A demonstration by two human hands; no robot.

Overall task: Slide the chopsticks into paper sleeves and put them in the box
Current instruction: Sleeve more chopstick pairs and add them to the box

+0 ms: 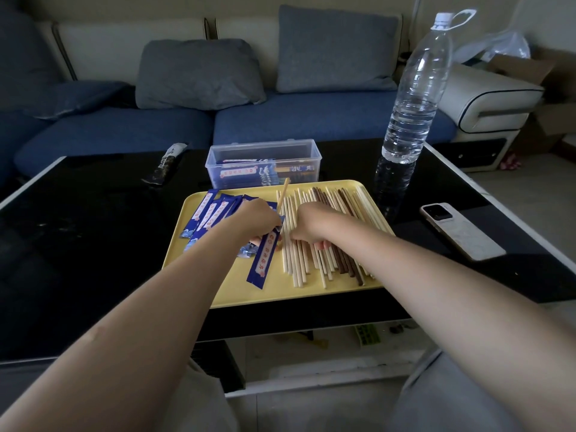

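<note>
Starting at the far left of the counter (93, 244), there's a dark wrapped packet (166, 165) lying well apart from the work. Moving in, I see the yellow tray (237, 294), and on its left side a loose fan of blue paper sleeves (207, 215). My left hand (257, 218) is down over them, fingers curled; it grips one sleeve (265, 261) that trails toward me, and a single light chopstick (283, 191) pokes up past the knuckles toward the box, so I judge it sits partly inside that sleeve. How far in, I can't tell, the hand hides it.

Just beyond the tray sits the clear plastic box (263, 151), open, with several sleeved pairs already lying inside. So the job is well under way, not finished.

Now the middle-right: my right hand (314, 224) rests curled on the row of bare chopsticks (324, 263), light ones and a few dark brown ones, side by side across the tray's right half. Fingertips seem to be pinching at one or two, but I can't tell whether any is lifted.

These sticks look stiff, light and smooth, so they'd roll and slip; I'd pinch near the thick end. The sleeve is thin and floppy, easy to crease, so I'd hold it near its mouth.

Further right, a tall water bottle (414, 95) stands on the counter, and a white phone (461, 232) lies flat beside the tray.
</note>
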